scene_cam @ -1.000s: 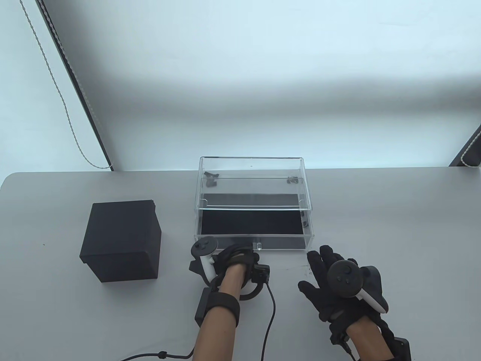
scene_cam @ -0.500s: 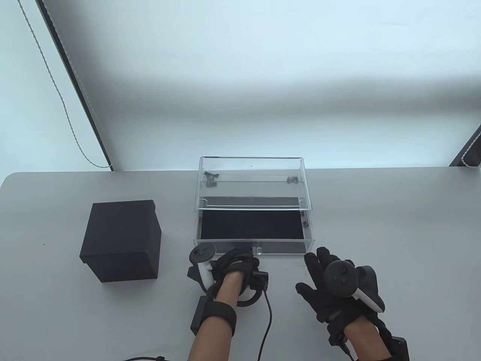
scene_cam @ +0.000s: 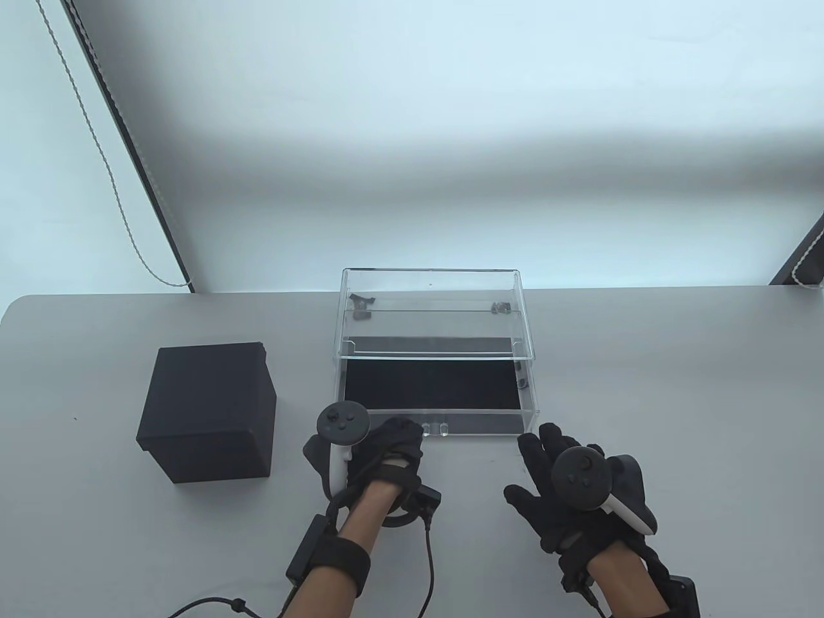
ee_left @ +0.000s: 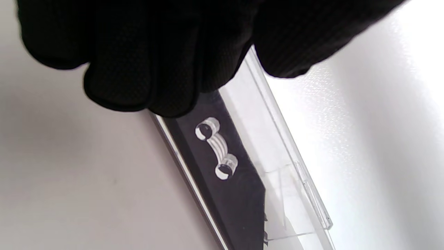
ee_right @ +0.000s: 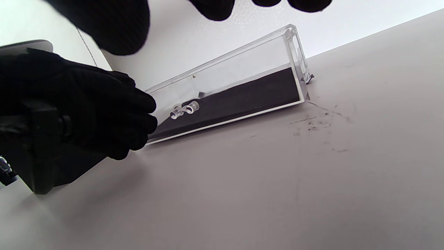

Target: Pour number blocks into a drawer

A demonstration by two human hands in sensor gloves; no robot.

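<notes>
A clear acrylic case (scene_cam: 431, 283) stands mid-table with its drawer (scene_cam: 476, 421) pulled out toward me; a black liner covers the drawer floor. The clear handle (scene_cam: 436, 429) on the drawer front is free and also shows in the left wrist view (ee_left: 216, 152) and the right wrist view (ee_right: 184, 110). My left hand (scene_cam: 393, 444) is just left of the handle, fingers (ee_left: 138, 62) loosely curled at the drawer front, holding nothing. My right hand (scene_cam: 553, 476) lies spread and empty by the drawer's front right corner. A black box (scene_cam: 209, 412) stands to the left. No number blocks show.
Small dark bits lie at the back corners inside the case (scene_cam: 362, 306). A beaded cord (scene_cam: 122, 212) hangs along the wall at left. Faint dark scuffs mark the table (ee_right: 319, 121) by the drawer's right corner. The grey table (scene_cam: 676, 386) extends to the right.
My left hand has let go of the drawer handle and shifted left and back; the handle now shows bare. My right hand has edged slightly left.
</notes>
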